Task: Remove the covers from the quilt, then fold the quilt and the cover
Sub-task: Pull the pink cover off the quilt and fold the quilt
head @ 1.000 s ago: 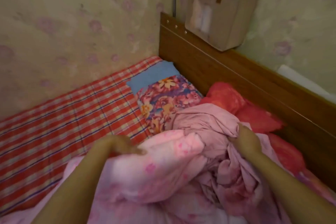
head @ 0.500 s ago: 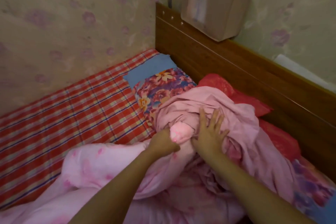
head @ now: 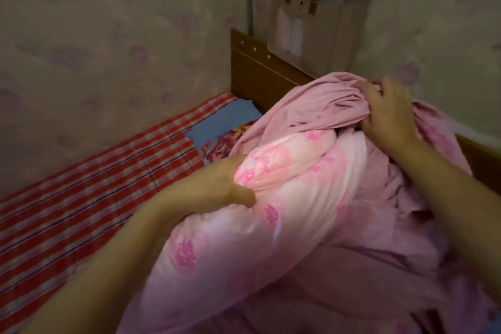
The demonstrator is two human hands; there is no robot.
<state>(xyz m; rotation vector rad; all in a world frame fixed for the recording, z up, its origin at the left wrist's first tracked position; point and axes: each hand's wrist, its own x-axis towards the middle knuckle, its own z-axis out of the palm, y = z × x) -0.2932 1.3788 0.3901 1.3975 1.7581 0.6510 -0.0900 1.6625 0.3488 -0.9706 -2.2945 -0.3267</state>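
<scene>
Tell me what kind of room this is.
Probably a home bedroom: a brown wooden headboard stands in a corner of flowered wallpaper, a red checked bedsheet lies on the bed, and a pink flowered quilt is partly out of its plain pink fabric cover.

Pink floral quilt (head: 284,198) half out, plain cover (head: 311,100) bunched atop

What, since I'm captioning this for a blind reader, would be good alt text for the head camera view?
A person's left hand grips a puffy, flower-printed pink quilt while the right hand clutches the plain pink cover bunched at its far end, above a bed with a red plaid sheet. A wooden headboard and a beige bag are behind.
</scene>
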